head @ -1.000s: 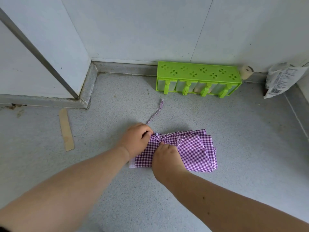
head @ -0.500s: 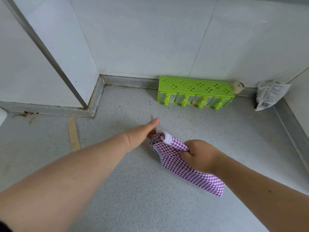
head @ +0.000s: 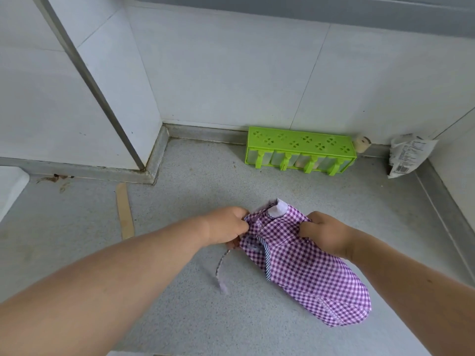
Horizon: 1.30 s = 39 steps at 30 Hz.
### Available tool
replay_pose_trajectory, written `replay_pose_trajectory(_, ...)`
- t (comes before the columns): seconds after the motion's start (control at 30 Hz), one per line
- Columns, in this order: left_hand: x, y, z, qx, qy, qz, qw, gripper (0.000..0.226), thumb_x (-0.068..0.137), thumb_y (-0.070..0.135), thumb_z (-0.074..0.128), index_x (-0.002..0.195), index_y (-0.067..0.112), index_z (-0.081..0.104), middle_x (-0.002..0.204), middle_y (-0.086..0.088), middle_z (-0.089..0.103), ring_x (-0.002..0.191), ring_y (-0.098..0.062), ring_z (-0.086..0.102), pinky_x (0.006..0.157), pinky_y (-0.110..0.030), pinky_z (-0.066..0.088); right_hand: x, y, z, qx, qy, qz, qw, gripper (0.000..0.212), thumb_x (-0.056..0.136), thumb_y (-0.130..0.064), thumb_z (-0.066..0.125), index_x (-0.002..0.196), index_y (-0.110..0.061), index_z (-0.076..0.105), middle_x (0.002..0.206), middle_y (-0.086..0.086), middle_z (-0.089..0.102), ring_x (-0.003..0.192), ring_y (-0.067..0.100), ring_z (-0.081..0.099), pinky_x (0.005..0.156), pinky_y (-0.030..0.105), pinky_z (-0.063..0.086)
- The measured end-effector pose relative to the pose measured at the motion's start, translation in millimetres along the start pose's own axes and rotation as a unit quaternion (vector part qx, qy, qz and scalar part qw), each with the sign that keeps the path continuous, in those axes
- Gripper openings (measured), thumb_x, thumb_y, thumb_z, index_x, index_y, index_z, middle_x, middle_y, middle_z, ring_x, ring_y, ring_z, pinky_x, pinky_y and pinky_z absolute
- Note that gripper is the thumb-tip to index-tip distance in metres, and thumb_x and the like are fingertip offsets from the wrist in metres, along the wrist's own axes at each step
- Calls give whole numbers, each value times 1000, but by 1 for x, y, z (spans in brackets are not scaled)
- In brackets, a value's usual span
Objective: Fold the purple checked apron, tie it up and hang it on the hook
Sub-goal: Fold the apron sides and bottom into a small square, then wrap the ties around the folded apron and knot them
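Observation:
The purple checked apron [head: 305,263] is folded into a long bundle and held above the grey counter, its lower end hanging toward me on the right. My left hand [head: 226,226] grips the bundle's left upper corner. My right hand [head: 325,233] grips its right upper side. A thin apron strap [head: 221,265] dangles below my left hand. A pale lilac tab [head: 279,209] sticks up at the top of the bundle. No hook is in view.
A green plastic popsicle mould [head: 299,154] stands against the back wall. A crumpled white packet [head: 408,155] leans in the right corner, a small beige object [head: 362,143] beside the mould. A wooden stick [head: 125,210] lies on the counter at left.
The apron went from lying flat on the counter to being lifted as a bundle. My left hand, pointing open half a second ago, now grips the bundle's left corner.

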State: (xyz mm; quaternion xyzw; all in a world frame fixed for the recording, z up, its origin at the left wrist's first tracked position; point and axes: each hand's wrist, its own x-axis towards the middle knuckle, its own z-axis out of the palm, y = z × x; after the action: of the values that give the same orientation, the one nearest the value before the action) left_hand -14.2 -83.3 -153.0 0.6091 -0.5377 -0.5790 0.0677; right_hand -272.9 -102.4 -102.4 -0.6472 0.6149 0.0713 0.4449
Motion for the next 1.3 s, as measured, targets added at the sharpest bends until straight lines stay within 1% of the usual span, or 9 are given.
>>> replay_pose_trajectory(0.1, 0, 0, -2, -6, 75, 1, 997, 27, 103, 12, 45, 91, 19, 69, 93, -9, 75, 88, -26, 69, 81, -36, 52, -4, -2, 1, 8, 3, 8, 1000, 21, 101, -34, 53, 95, -15, 59, 97, 5, 63, 86, 17, 57, 77, 34, 45)
replay_pose_trajectory(0.27, -6, 1, -14, -245, 107, -47, 963, 34, 104, -1, 32, 95, 15, 60, 61, -3, 67, 69, -24, 73, 73, -34, 56, -11, -3, 1, 17, 2, 17, 1000, 20, 101, -34, 53, 100, -15, 60, 106, 7, 66, 96, 21, 62, 87, 38, 49)
replay_pose_trajectory(0.43, -9, 4, -17, -324, 178, -99, 924, 26, 104, 6, 43, 89, 13, 63, 87, -10, 67, 89, -29, 69, 73, -39, 59, -15, -4, 1, 20, 5, 17, 1000, 21, 101, -33, 54, 104, -13, 61, 110, 10, 67, 101, 23, 64, 93, 43, 51)
replay_pose_trajectory(0.6, -10, 7, -11, -443, 141, -82, 882, 24, 107, 5, 38, 100, 13, 60, 72, -8, 61, 70, -26, 63, 70, -41, 58, -16, -2, 0, 23, 7, 26, 999, 24, 102, -33, 53, 108, -11, 61, 114, 12, 67, 110, 28, 64, 96, 43, 51)
replay_pose_trajectory(0.7, -6, -2, -16, -201, 197, -87, 956, 20, 107, 17, 41, 107, 18, 61, 83, -9, 55, 66, -22, 56, 62, -38, 53, -17, 2, -1, 32, 12, 34, 999, 19, 102, -32, 52, 101, -15, 60, 117, 12, 66, 110, 27, 63, 96, 43, 50)
replay_pose_trajectory(0.77, -13, -5, -17, 22, 152, -30, 988, 13, 100, 33, 48, 111, 29, 54, 89, -7, 59, 73, -22, 57, 69, -37, 46, -17, 4, -2, 34, 15, 38, 999, 19, 103, -32, 51, 99, -15, 58, 118, 13, 66, 111, 27, 62, 97, 42, 50)
replay_pose_trajectory(0.83, -19, -6, -9, 117, 85, 20, 989, 28, 93, 46, 57, 117, 41, 45, 94, -1, 59, 77, -18, 56, 71, -38, 45, -17, 5, -3, 39, 14, 44, 998, 28, 103, -32, 51, 108, -7, 61, 120, 16, 65, 112, 30, 63, 96, 42, 50)
replay_pose_trajectory(1.1, -6, -3, 23, 236, 47, 45, 970, 16, 95, 51, 63, 101, 36, 68, 100, 12, 69, 95, -14, 67, 91, -39, 57, -16, 5, -3, 40, 6, 33, 999, 43, 101, -31, 53, 124, 4, 60, 124, 24, 66, 109, 32, 66, 102, 50, 49)
replay_pose_trajectory(1.3, -8, 2, 15, 253, 174, 28, 951, 24, 107, 28, 43, 89, 20, 56, 86, 0, 63, 83, -23, 63, 70, -39, 50, -15, 11, -4, 41, -5, 28, 999, 40, 102, -33, 50, 123, -1, 61, 122, 20, 68, 112, 30, 65, 102, 48, 51)
